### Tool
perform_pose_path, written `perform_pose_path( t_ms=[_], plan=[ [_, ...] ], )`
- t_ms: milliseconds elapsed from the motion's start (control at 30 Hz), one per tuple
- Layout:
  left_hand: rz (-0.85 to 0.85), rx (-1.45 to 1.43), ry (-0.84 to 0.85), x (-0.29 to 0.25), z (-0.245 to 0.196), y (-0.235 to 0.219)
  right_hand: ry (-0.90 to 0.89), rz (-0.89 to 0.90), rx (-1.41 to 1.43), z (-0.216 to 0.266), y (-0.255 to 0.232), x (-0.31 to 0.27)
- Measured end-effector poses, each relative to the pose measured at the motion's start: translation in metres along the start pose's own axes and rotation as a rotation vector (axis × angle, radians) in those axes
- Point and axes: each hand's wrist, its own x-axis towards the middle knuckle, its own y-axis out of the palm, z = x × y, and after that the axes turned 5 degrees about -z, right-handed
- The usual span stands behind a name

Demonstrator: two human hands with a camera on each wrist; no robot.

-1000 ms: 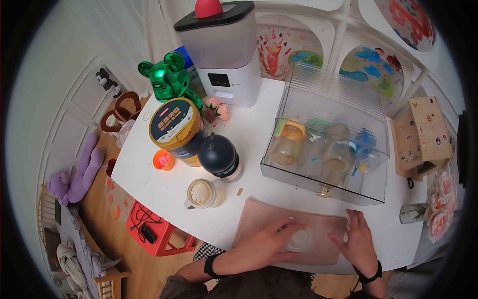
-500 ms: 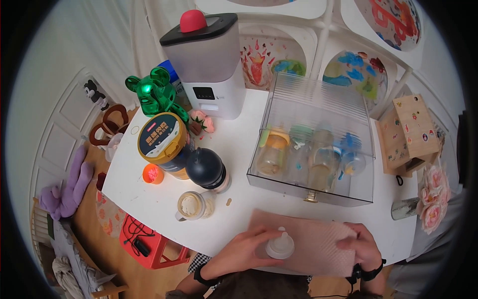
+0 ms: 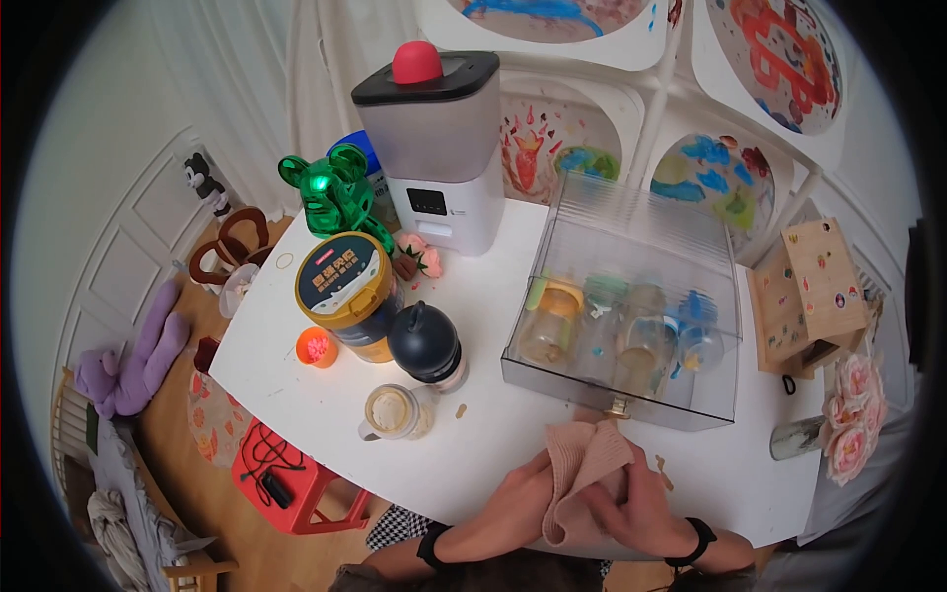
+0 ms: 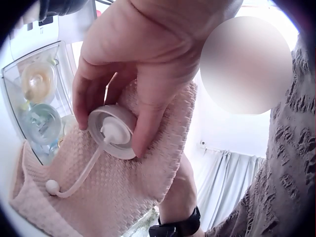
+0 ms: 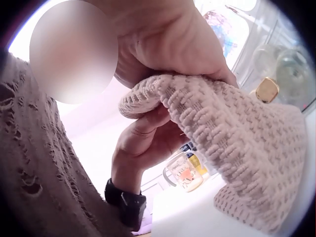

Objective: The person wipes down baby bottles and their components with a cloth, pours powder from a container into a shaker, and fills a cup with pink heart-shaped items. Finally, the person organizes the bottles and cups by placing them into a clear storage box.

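Thumb and fingers of my left hand (image 3: 518,503) pinch a white ring-shaped bottle lid (image 4: 112,132) by its rim. From the lid's underside hangs a thin straw (image 4: 81,175) ending in a small white ball (image 4: 52,187). My right hand (image 3: 643,508) grips a pink waffle-knit cloth (image 3: 584,459), which is folded up between both hands. In the left wrist view the cloth spreads behind the lid and straw; the head view has the lid hidden by cloth and fingers. Both hands are over the front of the white table (image 3: 473,464).
Just beyond the hands stands a clear lidded box (image 3: 681,409) with several baby bottles inside. To the left are a glass mug (image 3: 395,412), a dark-topped bottle (image 3: 424,340), a tub (image 3: 345,281) and a dispenser (image 3: 444,138). A wooden house (image 3: 819,286) and flowers (image 3: 853,405) stand right.
The cloth lay flat on the table under the lid; my right hand took its right edge and lifted it. Now it is bunched around the lid, and both hands have come together.
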Motion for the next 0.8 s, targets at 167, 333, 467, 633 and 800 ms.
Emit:
perform_pose_path(
  t_ms=[167,333,467,633,800],
  plan=[
    [-0.011,-0.024,-0.135,0.004,-0.009,-0.002,-0.044,-0.066,-0.067,-0.012,-0.006,0.005],
    [-0.028,-0.171,-0.222,0.008,-0.018,-0.021,-0.038,-0.153,0.146,-0.027,-0.009,0.006],
    [-0.091,-0.766,-0.209,0.002,-0.01,-0.013,0.0,-0.072,0.617,-0.03,-0.011,0.007],
    [-0.135,-0.669,-0.173,0.007,-0.008,-0.006,-0.165,0.086,0.342,-0.03,0.006,0.01],
    [-0.148,-0.238,-0.167,0.011,-0.024,-0.015,0.118,0.119,0.255,-0.032,-0.009,0.007]
  ],
)
